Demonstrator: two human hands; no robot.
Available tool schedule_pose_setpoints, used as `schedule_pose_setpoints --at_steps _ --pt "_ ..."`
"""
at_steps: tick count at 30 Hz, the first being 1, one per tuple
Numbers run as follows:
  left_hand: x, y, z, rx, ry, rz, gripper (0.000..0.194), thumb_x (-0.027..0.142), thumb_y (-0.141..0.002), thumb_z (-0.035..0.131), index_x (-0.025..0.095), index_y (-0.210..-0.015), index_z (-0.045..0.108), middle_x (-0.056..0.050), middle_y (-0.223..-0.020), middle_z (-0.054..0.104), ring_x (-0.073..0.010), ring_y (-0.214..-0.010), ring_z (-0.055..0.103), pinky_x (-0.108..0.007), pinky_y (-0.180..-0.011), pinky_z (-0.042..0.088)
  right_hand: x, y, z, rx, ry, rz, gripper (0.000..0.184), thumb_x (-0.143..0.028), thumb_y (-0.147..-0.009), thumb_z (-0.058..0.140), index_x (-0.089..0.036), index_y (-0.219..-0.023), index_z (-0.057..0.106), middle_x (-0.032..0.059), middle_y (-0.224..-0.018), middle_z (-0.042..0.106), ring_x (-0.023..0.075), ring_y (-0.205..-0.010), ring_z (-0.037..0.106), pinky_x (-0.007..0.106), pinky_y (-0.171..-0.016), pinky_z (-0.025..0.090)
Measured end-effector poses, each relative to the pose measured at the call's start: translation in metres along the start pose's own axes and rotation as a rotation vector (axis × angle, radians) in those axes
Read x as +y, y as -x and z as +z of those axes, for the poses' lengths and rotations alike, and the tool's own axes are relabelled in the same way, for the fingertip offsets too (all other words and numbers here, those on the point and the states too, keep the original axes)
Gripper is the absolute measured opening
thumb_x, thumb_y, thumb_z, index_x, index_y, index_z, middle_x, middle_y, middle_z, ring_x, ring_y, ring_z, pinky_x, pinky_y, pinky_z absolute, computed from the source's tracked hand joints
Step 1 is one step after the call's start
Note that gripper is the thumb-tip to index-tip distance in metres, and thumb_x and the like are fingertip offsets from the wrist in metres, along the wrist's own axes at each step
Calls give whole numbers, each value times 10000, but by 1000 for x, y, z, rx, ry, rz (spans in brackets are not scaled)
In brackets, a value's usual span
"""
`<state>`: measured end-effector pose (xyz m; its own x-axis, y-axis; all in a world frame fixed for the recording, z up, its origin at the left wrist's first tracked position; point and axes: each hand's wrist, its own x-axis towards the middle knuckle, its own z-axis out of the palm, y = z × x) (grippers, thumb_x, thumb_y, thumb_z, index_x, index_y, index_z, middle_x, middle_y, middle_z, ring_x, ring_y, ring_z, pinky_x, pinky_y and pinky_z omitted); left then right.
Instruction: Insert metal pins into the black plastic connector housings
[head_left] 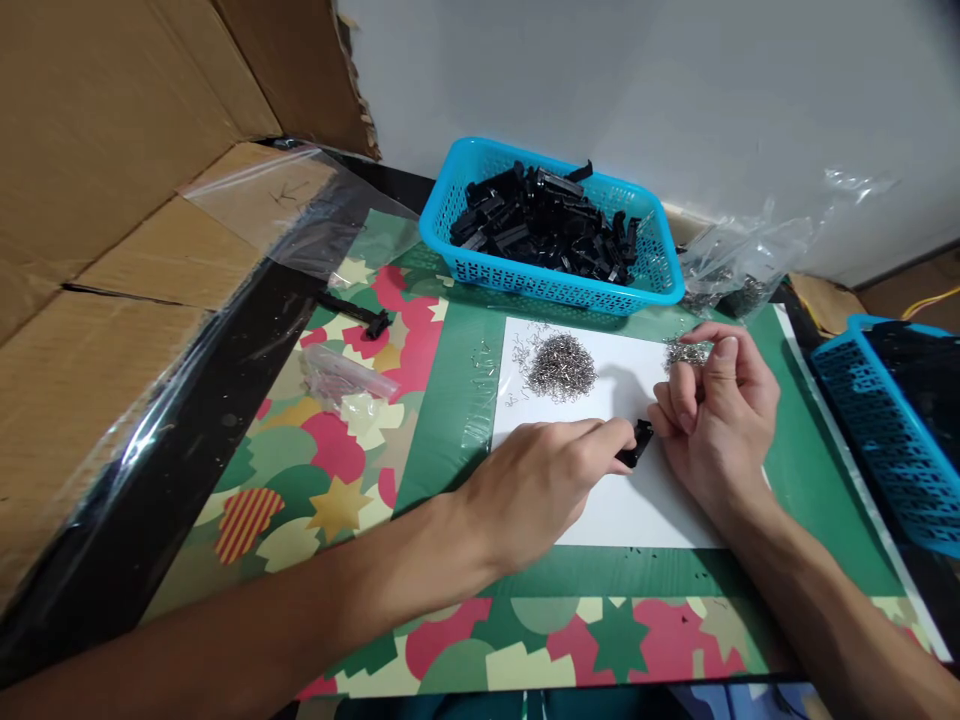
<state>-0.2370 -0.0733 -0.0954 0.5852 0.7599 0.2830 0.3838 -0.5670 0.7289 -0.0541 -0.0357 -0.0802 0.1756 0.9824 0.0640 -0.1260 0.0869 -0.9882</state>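
Note:
My left hand [544, 480] reaches in over the white sheet [637, 515], its fingers closed on a small black plastic part [637, 443]. One end of that part sticks out toward my other hand; the rest is behind my fingers. Just to the right, my right hand [724, 425] is raised with its fingers curled in and the thumb against them. Whatever it may pinch is too small or hidden to name. A heap of tiny silvery metal pieces [561, 367] lies on the sheet's upper left. Behind my right fingers is a second metal pile [682, 352], partly covered.
A blue basket [555, 292] full of black plastic parts stands at the back, and another blue basket [892, 440] at the right. Clear plastic bags [757, 260] sit behind. At left are a cardboard box [150, 250], a loose black piece [375, 323] and a small plastic bag [349, 375].

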Motion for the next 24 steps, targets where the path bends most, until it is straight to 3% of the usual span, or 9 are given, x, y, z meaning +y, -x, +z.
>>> schedule_pose_setpoints --at_steps 5,11,14,17,20,24 --pt "2 2 1 -55 -52 10 140 77 -1029 554 148 -1102 650 -60 -938 778 -187 -848 774 -274 -671 573 5 4 1 -14 46 -14 285 -574 -1018 617 -295 -960 600 -111 -505 279 90 -391 177 234 -374 189" --pt "2 -1 -3 0 -34 -41 96 190 -1031 625 168 -1117 659 -40 -890 769 -175 -752 749 -257 -588 524 -1 -4 -6 -16 -38 -17 364 -624 -1024 575 -268 -960 610 -118 -477 296 87 -396 179 211 -394 209" --pt "4 0 -8 57 -2 -43 114 201 -1046 594 174 -1134 661 -25 -861 759 -152 -702 725 -240 -580 514 -10 -11 -20 -47 6 -117 361 -581 -1037 575 -236 -969 661 -100 -488 344 92 -423 222 220 -420 229" --pt "7 0 -13 140 43 -42 155 185 -1052 559 188 -1167 663 -2 -840 743 -129 -684 707 -221 -612 521 -17 -16 -36 -230 225 -177 346 -527 -1023 625 -199 -967 719 -58 -540 458 102 -484 359 236 -476 280" --pt "9 -2 -18 195 49 -104 216 180 -1059 504 208 -1190 673 52 -676 652 -107 -563 634 -198 -571 496 -18 -20 -43 -508 367 -76 402 -555 -1014 621 -174 -960 737 -27 -614 540 114 -554 444 244 -531 316" --pt "6 -4 -21 201 16 -219 250 289 -1080 495 224 -1211 698 82 -527 544 -120 -488 579 -197 -533 489 -17 -15 -41 -614 384 25 431 -570 -984 660 -163 -846 682 -41 -633 497 102 -592 389 241 -554 262"
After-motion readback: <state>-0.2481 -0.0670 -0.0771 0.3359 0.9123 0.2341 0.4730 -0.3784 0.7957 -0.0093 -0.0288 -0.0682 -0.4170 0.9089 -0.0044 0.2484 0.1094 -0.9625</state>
